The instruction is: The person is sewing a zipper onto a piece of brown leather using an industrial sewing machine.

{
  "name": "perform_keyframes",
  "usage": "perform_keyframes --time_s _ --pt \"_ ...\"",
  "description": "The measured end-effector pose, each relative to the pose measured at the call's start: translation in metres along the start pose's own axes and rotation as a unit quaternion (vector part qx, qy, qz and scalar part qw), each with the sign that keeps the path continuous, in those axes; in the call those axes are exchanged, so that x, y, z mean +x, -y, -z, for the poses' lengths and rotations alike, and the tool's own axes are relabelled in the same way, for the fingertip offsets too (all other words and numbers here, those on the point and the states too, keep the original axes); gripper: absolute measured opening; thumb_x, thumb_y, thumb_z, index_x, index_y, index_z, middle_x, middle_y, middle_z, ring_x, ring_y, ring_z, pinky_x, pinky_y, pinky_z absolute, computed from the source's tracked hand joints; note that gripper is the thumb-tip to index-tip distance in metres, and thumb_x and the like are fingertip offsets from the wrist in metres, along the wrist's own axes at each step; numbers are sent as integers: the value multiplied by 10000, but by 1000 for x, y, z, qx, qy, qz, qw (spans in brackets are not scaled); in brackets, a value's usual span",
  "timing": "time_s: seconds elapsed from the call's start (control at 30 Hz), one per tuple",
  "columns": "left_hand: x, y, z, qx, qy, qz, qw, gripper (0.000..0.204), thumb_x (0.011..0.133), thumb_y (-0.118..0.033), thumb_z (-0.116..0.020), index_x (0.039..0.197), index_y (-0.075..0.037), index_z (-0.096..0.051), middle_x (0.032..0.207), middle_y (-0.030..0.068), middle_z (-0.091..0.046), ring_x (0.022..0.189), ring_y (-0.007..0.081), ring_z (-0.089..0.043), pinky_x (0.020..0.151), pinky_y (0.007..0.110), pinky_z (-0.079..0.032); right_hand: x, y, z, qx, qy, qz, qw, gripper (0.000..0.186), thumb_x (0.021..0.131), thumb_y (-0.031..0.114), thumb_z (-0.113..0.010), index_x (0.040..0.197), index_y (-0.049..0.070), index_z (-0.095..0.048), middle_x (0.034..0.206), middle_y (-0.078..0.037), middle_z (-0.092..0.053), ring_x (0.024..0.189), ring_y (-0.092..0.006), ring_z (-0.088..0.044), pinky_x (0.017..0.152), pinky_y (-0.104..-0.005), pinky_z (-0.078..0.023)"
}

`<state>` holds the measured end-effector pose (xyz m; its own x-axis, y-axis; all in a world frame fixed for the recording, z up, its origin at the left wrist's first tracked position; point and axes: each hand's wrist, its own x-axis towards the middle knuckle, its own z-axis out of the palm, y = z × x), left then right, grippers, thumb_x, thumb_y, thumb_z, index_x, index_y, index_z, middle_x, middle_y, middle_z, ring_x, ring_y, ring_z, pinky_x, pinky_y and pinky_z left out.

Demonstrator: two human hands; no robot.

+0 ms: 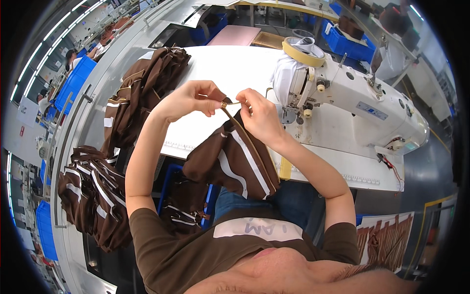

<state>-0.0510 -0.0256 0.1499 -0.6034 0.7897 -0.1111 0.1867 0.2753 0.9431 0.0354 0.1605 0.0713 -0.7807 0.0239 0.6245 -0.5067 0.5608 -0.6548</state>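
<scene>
My left hand (193,102) pinches a brown fabric piece (208,154) at the upper end of its gold zipper (248,136). A small gold part, perhaps the zipper's slider, shows at the left fingertips. My right hand (260,116) is closed in a pinch on the thin gold end, which is pulled nearly level between both hands. The rest of the fabric hangs toward my lap, over the table's front edge, with white strips along it. Both hands are above the white table (220,63), left of the sewing machine's needle area.
The white sewing machine (362,93) stands at the right, with a yellow tape roll (303,51) on top. Piles of brown fabric (142,88) and striped pieces (93,196) lie at the left. A blue bin (211,203) with brown pieces sits below the table edge.
</scene>
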Motion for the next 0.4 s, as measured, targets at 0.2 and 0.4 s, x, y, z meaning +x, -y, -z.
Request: perform_keyframes --time_s 0.2,0.4 --pt "3 5 -8 -87 -101 -39 990 139 857 -127 -647 852 -14 -565 843 55 -637 723 108 -619 701 246 -538 -2 3 2 -105 -66 109 986 169 749 -76 -570 889 18 -551 821 -110 -588 663 -249 -619 581 -324 -505" --pt "3 5 -9 -116 -148 -58 980 133 876 -142 -624 865 -33 -549 883 71 -648 802 131 -650 709 248 -559 1 -2 6 -37 -46 143 988 130 758 -56 -604 853 25 -571 856 -103 -587 713 -233 -634 624 -313 -508"
